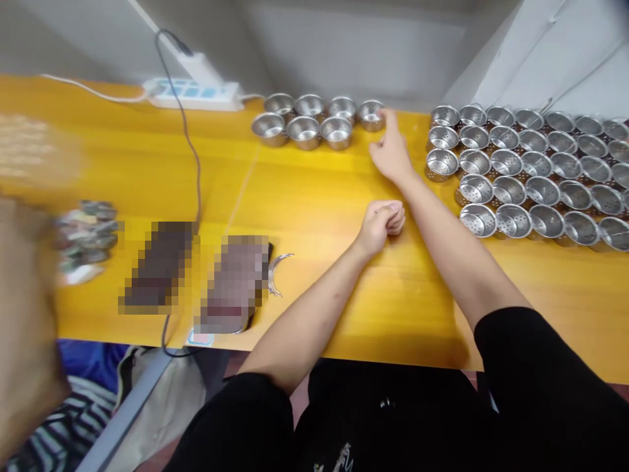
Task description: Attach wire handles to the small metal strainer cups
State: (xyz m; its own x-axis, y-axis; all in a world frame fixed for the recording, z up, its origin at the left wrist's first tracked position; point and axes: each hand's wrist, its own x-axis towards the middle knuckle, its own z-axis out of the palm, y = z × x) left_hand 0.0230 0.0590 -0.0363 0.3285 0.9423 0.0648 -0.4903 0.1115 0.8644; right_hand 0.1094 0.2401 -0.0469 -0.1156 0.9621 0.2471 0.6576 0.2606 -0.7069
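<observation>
My right hand [393,151] reaches to the far side of the table, its index finger stretched to the rim of a small metal cup [369,117]. The thumb stands apart from that finger, below the cup. Several similar cups, among them a front one [336,133], stand in two rows just left of it. My left hand [382,226] is closed in a fist over the table, nearer to me. Whatever its curled fingers may hold is hidden. Thin curved metal pieces [276,275] lie to its left, beside a phone.
Rows of perforated metal cups [508,164] with thin wires fill the right side. A blurred-out phone [236,282] and another dark device [160,265] lie at left, near a cable [196,164]. A power strip [196,95] sits at the back. Someone's blurred arm [24,314] is far left.
</observation>
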